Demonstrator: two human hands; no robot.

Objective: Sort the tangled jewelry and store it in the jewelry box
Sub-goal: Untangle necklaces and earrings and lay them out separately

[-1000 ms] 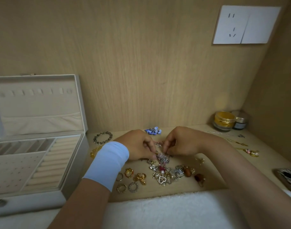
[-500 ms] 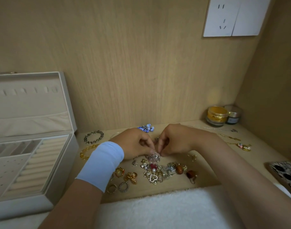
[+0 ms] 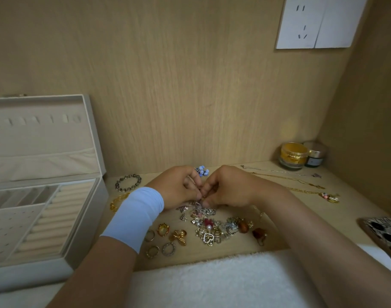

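A tangled pile of small jewelry [image 3: 214,227] lies on the wooden shelf in front of me, with hearts, pearls and brown stones in it. My left hand [image 3: 179,187] and my right hand [image 3: 225,187] meet fingertip to fingertip just above the pile's far edge, both pinching a small silvery piece [image 3: 199,202]. Several rings [image 3: 165,238] lie to the left of the pile. The open white jewelry box [image 3: 88,221] stands at the left, with ring rolls and empty compartments showing.
A dark bead bracelet [image 3: 128,182] and a yellow one [image 3: 117,202] lie near the box. Blue beads [image 3: 202,170] sit behind my hands. Thin gold chains [image 3: 301,185] stretch right. Two jars [image 3: 294,155] stand in the back corner; a patterned object [image 3: 383,236] lies at right. White towel [image 3: 212,283] below.
Both hands have stayed together over the pile, their fingertips working the small piece. The view has shifted a little, so the box sits further left.
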